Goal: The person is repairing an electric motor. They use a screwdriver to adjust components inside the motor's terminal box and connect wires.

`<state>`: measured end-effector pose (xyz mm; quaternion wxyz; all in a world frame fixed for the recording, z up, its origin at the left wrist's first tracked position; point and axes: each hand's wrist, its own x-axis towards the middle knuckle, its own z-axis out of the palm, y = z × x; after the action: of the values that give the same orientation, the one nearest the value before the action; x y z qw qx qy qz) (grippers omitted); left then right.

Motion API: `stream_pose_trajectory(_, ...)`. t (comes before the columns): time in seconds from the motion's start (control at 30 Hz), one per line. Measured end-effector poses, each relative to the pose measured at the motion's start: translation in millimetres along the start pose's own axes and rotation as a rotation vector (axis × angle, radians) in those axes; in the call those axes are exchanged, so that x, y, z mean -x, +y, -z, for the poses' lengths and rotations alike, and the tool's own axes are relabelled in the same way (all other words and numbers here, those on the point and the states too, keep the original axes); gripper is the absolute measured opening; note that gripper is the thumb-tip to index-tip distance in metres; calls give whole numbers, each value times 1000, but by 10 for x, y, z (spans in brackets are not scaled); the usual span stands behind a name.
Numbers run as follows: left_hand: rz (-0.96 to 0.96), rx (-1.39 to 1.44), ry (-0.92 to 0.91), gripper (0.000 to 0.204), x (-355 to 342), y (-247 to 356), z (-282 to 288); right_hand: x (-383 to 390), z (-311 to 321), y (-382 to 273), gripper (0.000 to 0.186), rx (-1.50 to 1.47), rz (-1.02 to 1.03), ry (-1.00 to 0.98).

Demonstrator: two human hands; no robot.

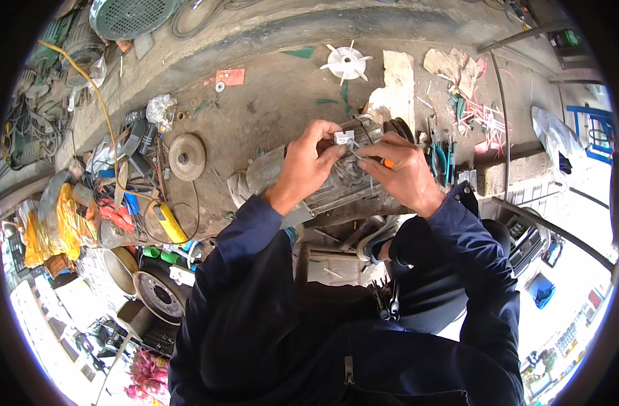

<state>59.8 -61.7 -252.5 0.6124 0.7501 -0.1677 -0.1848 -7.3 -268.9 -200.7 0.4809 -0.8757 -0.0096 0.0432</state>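
My left hand [308, 162] pinches a small white plastic block [344, 137] between thumb and fingers. Close beside it, my right hand [401, 169] is closed around a slim tool with an orange handle [388, 163]; its kind is mostly hidden by the fingers. The tool's thin end points toward the white block, and I cannot tell whether they touch. Beneath both hands lies a dusty grey electric motor [265, 170] on its side, its middle partly covered by my hands.
A white plastic fan [348, 62] lies beyond the motor. Pliers with teal handles [438, 161] lie to the right, near pink wire scraps [487, 122]. Leftward are a round metal disc [187, 157], a yellow pendant control box [170, 223] and piled cables and rags.
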Motion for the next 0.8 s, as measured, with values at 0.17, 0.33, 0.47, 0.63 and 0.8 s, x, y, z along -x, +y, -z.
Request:
stream_pose_trajectory(0.17, 38, -34, 2, 27, 12, -1, 0, -26, -48, 27, 20, 46, 135, -41)
stream_pose_trajectory(0.33, 28, -49, 6, 26, 4, 5, -2, -50, -82, 57, 18, 35, 80, -129)
stream_pose_trajectory(0.47, 21, -13, 11, 26, -11, -40, -20, -45, -87, 127, 13, -84, 23, -123)
stream_pose_trajectory(0.63, 30, 2, 31, 25, -18, -75, -62, -53, -58, 203, 11, -294, -26, -108)
stream_pose_trajectory(0.8, 87, -19, 1, 24, -12, -25, -49, 21, -11, 190, 16, -402, -228, -99)
